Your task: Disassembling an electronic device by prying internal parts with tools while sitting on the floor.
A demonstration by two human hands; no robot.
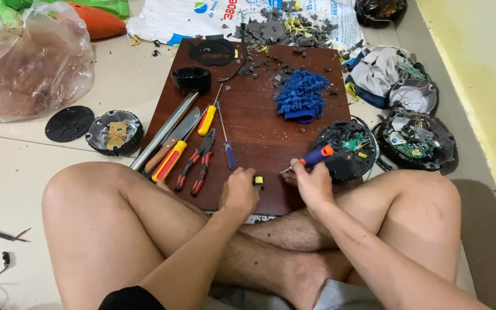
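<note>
Small yellow part point(258, 180) — left hand point(239, 192), screwdriver point(314, 156) in right hand point(312, 182)

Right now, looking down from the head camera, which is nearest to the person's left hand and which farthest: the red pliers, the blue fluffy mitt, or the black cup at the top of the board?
From the left hand:
1. Red pliers, just to its left on the wooden board.
2. Blue fluffy mitt, farther up the board, toward the right.
3. Black cup, at the board's far left corner.
</note>
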